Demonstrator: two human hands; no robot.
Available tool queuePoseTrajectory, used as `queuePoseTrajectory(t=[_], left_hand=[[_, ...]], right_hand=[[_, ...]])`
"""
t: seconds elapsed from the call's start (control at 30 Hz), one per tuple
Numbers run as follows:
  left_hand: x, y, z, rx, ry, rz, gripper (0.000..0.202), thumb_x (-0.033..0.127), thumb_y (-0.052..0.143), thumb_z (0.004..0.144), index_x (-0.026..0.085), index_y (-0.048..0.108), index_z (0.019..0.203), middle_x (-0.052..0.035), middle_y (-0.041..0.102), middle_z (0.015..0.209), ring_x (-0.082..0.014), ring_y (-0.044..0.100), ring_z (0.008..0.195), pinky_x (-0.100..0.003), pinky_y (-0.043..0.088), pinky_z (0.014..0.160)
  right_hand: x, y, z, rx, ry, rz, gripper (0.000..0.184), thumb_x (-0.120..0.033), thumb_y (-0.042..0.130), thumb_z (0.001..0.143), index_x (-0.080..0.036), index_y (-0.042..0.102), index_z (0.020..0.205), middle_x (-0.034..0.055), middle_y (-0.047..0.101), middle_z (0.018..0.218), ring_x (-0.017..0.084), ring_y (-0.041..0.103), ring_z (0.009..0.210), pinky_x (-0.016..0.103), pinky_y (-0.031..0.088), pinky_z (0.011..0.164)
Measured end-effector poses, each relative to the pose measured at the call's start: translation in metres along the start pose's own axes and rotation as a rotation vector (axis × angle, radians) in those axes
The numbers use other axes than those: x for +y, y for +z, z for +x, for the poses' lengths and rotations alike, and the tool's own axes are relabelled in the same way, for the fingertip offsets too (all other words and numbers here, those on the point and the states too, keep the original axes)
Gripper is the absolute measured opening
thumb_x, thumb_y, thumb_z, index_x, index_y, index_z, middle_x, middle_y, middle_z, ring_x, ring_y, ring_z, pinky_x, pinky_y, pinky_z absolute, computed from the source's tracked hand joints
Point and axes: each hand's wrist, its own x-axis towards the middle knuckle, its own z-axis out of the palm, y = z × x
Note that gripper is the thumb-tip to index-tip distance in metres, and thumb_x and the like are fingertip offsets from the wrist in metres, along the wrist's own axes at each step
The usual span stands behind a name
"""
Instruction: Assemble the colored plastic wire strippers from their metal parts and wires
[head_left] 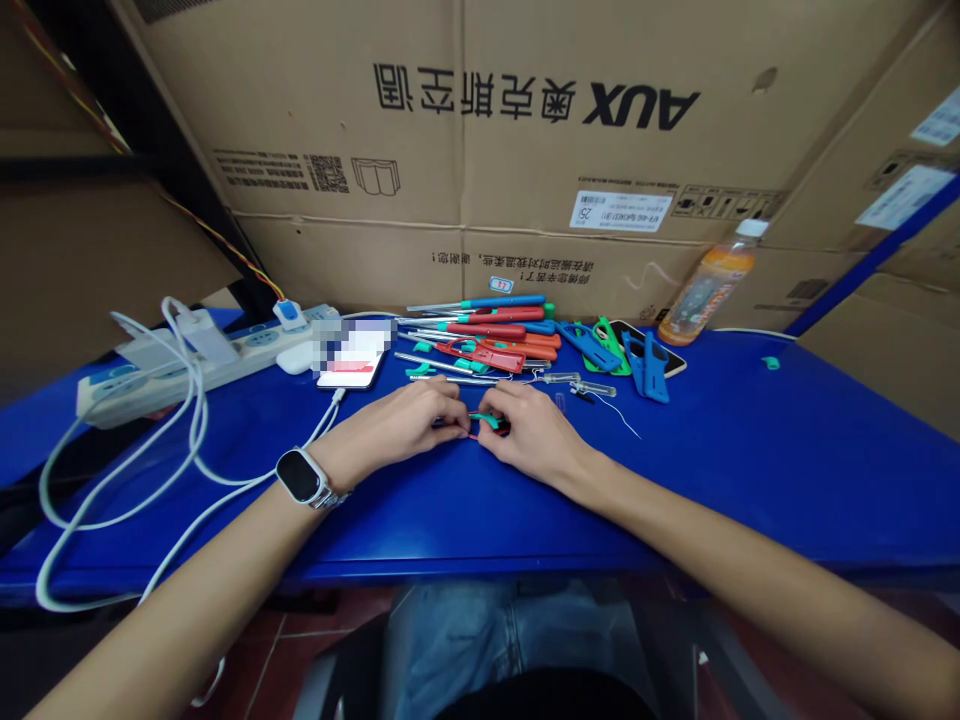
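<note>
Both hands meet low over the blue table, in front of a pile of long-nose lighters [502,315]. My left hand [429,412] is closed in a pinch, and its fingertips hide most of what they hold. My right hand [529,425] pinches a small green plastic piece [491,420]. A thin red part [473,436] shows between the two hands, mostly covered by fingers. Just behind them lie a red lighter casing [495,357], metal lighter tubes and small green pieces. Right of these are clear plastic tubes [596,388] with thin wires.
Blue casing parts [649,368] and a green one [613,345] lie around a phone at the back right, near an orange drink bottle [705,285]. A power strip [259,345], white cables [199,420] and another phone [352,365] occupy the left. A large cardboard box [300,80] stands behind.
</note>
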Motion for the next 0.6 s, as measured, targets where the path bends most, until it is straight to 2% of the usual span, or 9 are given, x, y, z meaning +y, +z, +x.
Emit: queuePoseTrajectory(t=[0.23, 0.47, 0.6], left_hand=[[0.0021, -0.0013, 0.0009, -0.008, -0.005, 0.019, 0.015, 0.022, 0.060, 0.093, 0.019, 0.073, 0.088, -0.0052, 0.065, 0.086, -0.0193, 0.060, 0.085, -0.031, 0.045, 0.079], [0.0003, 0.0000, 0.0005, 0.000, -0.008, 0.002, 0.016, 0.024, 0.059, 0.094, 0.019, 0.073, 0.088, -0.0053, 0.064, 0.085, -0.0192, 0.060, 0.084, -0.030, 0.045, 0.078], [-0.0008, 0.0002, 0.0011, -0.003, -0.017, -0.005, 0.014, 0.023, 0.061, 0.093, 0.019, 0.073, 0.088, -0.0055, 0.065, 0.086, -0.0191, 0.060, 0.084, -0.030, 0.045, 0.079]], right_hand=[[-0.0050, -0.0027, 0.0015, -0.002, -0.016, -0.226, 0.005, -0.021, 0.060, 0.084, -0.018, 0.063, 0.081, 0.0071, 0.066, 0.084, 0.024, 0.056, 0.088, 0.034, 0.037, 0.074], [-0.0042, -0.0034, 0.0033, -0.048, -0.003, -0.208, 0.008, -0.022, 0.060, 0.085, -0.018, 0.065, 0.081, 0.0054, 0.062, 0.082, 0.020, 0.058, 0.079, 0.032, 0.037, 0.070], [-0.0004, -0.0067, 0.0004, -0.069, -0.049, -0.196, 0.010, -0.024, 0.061, 0.087, -0.018, 0.066, 0.082, 0.0058, 0.061, 0.082, 0.021, 0.058, 0.082, 0.033, 0.039, 0.073]])
